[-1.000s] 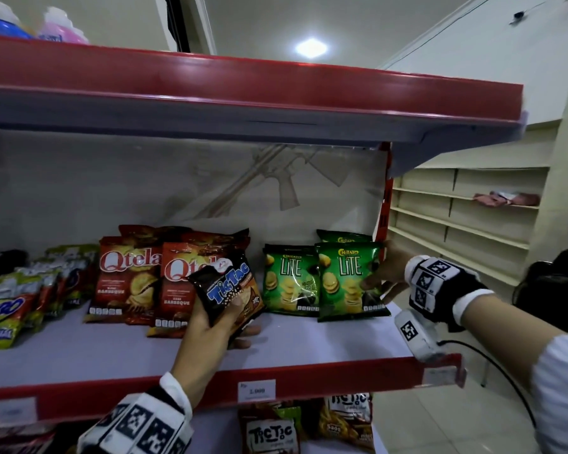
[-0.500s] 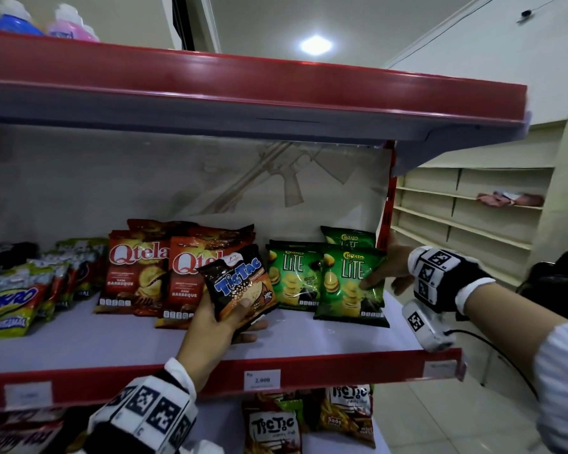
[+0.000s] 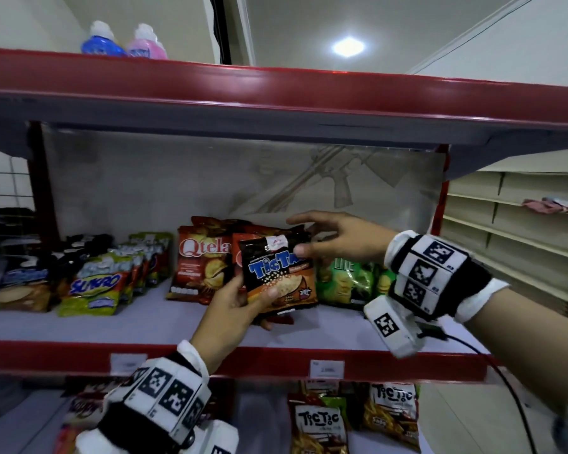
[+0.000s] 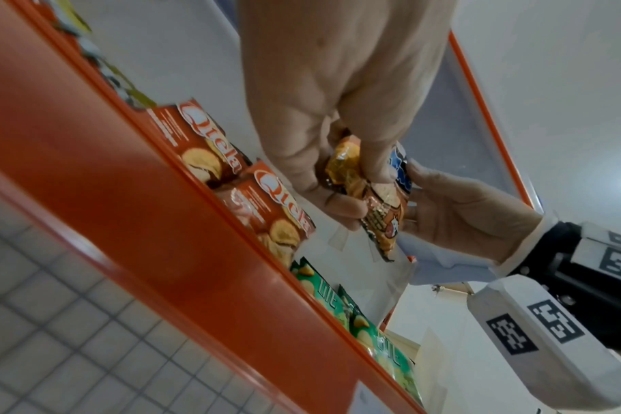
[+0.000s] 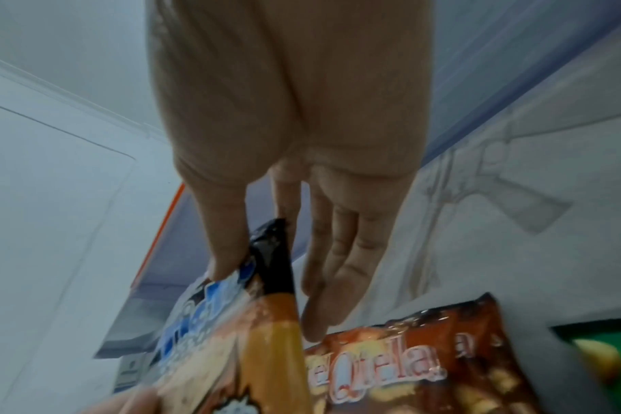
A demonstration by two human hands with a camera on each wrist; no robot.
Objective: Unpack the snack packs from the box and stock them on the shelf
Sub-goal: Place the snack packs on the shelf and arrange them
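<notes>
My left hand (image 3: 233, 306) grasps the Tic Tac pack (image 3: 277, 276) at its lower left corner, thumb on the front and fingers curled behind; the left wrist view shows the same grip (image 4: 323, 117) on the pack (image 4: 376, 213). My right hand (image 3: 338, 239) comes in from 3 o'clock and pinches the pack's upper right corner, thumb on the front and at least 1 finger behind, while the other fingers stretch out straight toward 9 o'clock. In the right wrist view the thumb (image 5: 227, 238) presses the pack's front face (image 5: 231, 330).

The pack is upright, held above the shelf (image 3: 164, 326) and in front of the Qtela bags (image 3: 204, 263), which stand at its 9 o'clock and behind it. Green Lite bags (image 3: 345, 283) stand at its 3 o'clock, partly hidden by my right wrist. Further out at 9 o'clock lie the Sukro bags (image 3: 92, 290). On the shelf below, at 6 o'clock, are more Tic Tac bags (image 3: 318, 424). At 11 o'clock, on the top shelf, stand 2 bottles (image 3: 125, 44), 1 blue and 1 pink.
</notes>
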